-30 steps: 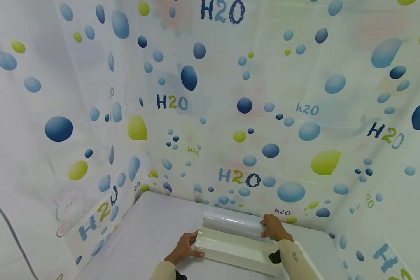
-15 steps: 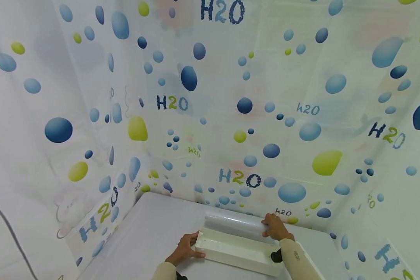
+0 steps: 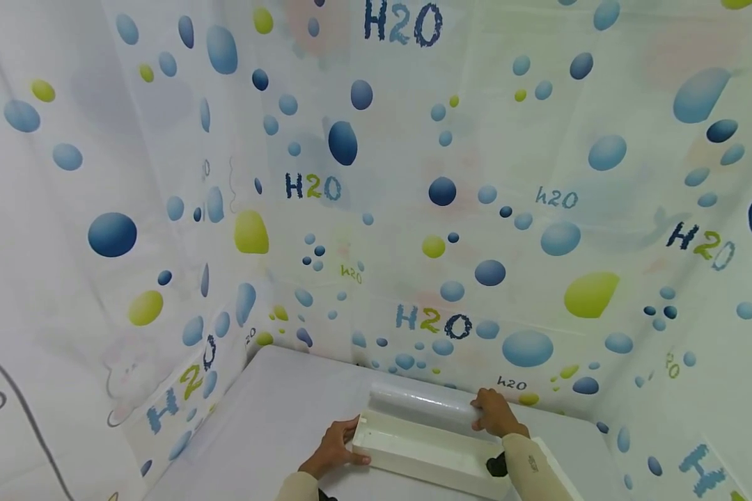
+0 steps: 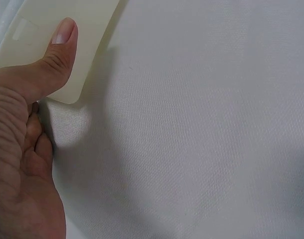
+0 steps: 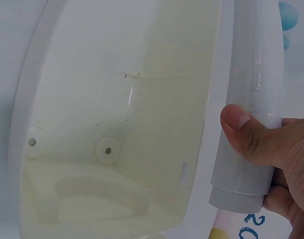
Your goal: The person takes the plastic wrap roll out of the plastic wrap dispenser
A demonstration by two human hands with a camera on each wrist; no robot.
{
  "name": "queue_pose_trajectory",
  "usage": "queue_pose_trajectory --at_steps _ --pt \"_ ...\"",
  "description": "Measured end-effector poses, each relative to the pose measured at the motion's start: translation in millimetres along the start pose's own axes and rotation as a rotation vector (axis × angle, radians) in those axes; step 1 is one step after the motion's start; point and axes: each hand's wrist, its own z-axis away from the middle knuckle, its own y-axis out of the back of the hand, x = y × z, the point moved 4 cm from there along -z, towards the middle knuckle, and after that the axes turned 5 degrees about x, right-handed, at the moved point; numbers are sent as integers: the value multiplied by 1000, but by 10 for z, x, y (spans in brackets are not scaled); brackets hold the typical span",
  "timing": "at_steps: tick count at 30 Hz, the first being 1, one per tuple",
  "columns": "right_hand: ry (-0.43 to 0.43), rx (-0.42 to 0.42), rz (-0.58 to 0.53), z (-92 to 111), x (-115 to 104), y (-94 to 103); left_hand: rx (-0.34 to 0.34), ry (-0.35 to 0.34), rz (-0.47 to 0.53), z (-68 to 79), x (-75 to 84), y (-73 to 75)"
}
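Note:
A long, open-topped off-white plastic box (image 3: 432,452) lies on the white-covered table. My left hand (image 3: 335,449) holds its left end; in the left wrist view the thumb (image 4: 65,42) presses the outer wall, and the other fingers go partly out of sight round the end. Just behind the box lies a roll of clear plastic film (image 3: 420,403), about parallel to it. My right hand (image 3: 496,412) grips the roll's right end. The right wrist view shows that thumb on top of the film roll (image 5: 256,64), its core end sticking out, with fingers on the far side. Inside, the box (image 5: 167,124) shows two round holed bosses.
A white flat edge (image 3: 558,466) shows beside my right forearm, partly hidden by the sleeve. A patterned curtain (image 3: 413,209) hangs right behind the table and along both sides. The white tabletop (image 3: 257,417) extends to the left of the box.
The head view has shifted slightly. Both hands, the box and the film roll keep their places relative to one another.

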Motion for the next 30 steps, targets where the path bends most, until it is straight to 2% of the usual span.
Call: queue_pose_trajectory --at_steps 8,13,19,25,30 --pt "-19 -8 1 34 25 -19 7 13 -25 3 18 0" --pt "-22 -21 1 31 20 -7 -1 -12 -72 25 64 4" --pt "11 -25 10 9 -19 30 32 -69 -97 24 127 20" --pt "7 -39 14 -8 4 10 39 -3 -83 -4 29 -2" --pt "-25 -37 5 -15 62 -43 44 -14 -109 -2 19 1"
